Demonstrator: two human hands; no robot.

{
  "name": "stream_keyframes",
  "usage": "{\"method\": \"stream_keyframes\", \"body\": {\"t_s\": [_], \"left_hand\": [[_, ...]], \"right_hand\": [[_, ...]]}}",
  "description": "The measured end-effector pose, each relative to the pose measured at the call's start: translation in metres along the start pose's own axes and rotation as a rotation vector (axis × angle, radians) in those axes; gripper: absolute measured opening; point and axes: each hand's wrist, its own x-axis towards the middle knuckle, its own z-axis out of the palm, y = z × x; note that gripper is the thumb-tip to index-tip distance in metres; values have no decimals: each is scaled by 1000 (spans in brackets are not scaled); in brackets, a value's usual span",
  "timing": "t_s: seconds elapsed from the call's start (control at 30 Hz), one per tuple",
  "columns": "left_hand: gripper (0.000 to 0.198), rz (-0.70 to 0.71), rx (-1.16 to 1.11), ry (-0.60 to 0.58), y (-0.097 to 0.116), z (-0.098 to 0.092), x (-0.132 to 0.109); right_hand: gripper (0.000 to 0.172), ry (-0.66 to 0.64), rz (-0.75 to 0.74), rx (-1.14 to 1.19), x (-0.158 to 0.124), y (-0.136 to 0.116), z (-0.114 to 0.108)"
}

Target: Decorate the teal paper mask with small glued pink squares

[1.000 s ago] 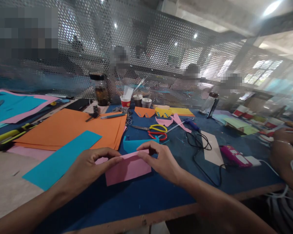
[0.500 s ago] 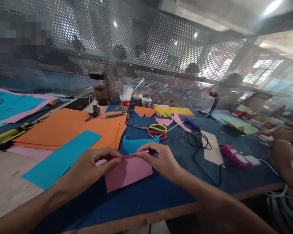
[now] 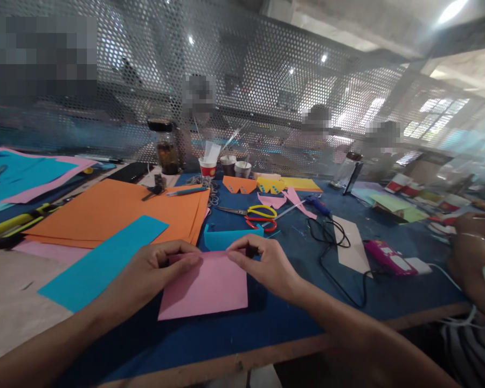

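A pink sheet of paper (image 3: 210, 288) is held between both hands just above the blue table top. My left hand (image 3: 161, 267) pinches its upper left edge between thumb and fingers. At the upper right edge, my right hand (image 3: 262, 261) pinches it in the same way. Right behind the sheet lies a folded blue paper piece (image 3: 226, 237). A flat blue paper strip (image 3: 105, 264) rests beside my left forearm, partly over a stack of orange sheets (image 3: 105, 207). Scissors (image 3: 246, 213) with red and yellow handles lie beyond my hands.
Cut orange (image 3: 239, 185) and yellow pieces (image 3: 270, 186) sit at the back, near paper cups (image 3: 207, 168) and a dark-lidded jar (image 3: 168, 151). To the right are a glue gun (image 3: 318, 205), its black cord and a magenta power box (image 3: 390, 258). Another person's arm (image 3: 475, 258) is at far right.
The pink paper has turned to face me more squarely, its lower left corner shifting left. Its folded top edge looks flatter now. Both hands stay pinched on it.
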Motion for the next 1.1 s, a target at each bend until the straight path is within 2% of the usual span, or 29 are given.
{"method": "stream_keyframes", "body": {"t_s": [0.2, 0.33, 0.57, 0.7, 0.8, 0.87, 0.97, 1.03, 1.1], "left_hand": [[34, -39, -83, 23, -1, 0, 1], [32, -20, -143, 62, -5, -1, 4], [31, -11, -215, 127, -6, -1, 7], [33, -5, -216, 146, -2, 0, 6], [36, 1, -112, 167, -3, -5, 8], [38, 95, 24, 252, -1, -10, 8], [31, 361, 265, 450, 6, -17, -5], [24, 521, 368, 462, 13, -14, -22], [29, 703, 458, 404, 16, -5, -44]], "right_hand": [[10, -8, 33, 45, 0, -3, -2], [19, -9, 20, 97, 0, -1, -6], [40, -41, -115, 21, 1, -2, -11], [28, -21, -233, -42, 0, -2, -8], [19, 21, -353, -121, -2, -4, -10], [18, 92, -435, -228, -5, -7, -13], [19, 203, -558, -448, -14, -14, -17], [22, 245, -653, -597, -24, -20, -18], [24, 229, -717, -724, -34, -26, -16]]}}
